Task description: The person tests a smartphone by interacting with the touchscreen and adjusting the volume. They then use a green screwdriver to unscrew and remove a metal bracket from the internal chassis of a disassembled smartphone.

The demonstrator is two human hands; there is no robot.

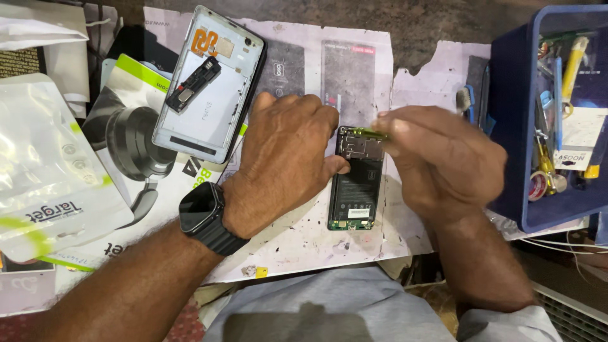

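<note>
At far left lies a clear plastic pouch [44,183], then a white-and-green headphone box [130,136]. Your left hand [285,161] presses flat on the opened phone [356,183], mid-mat, battery and boards bare; your right hand [443,158] pinches a green-handled tool [370,132] at its top

Black phone body [356,183] w/ green board edge, silver-white back cover [209,82], blue bin [513,126], black watch [201,212].

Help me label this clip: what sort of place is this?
Probably a phone repair bench: an opened phone under both hands, a detached back cover beside it, and a blue tool bin.
</note>
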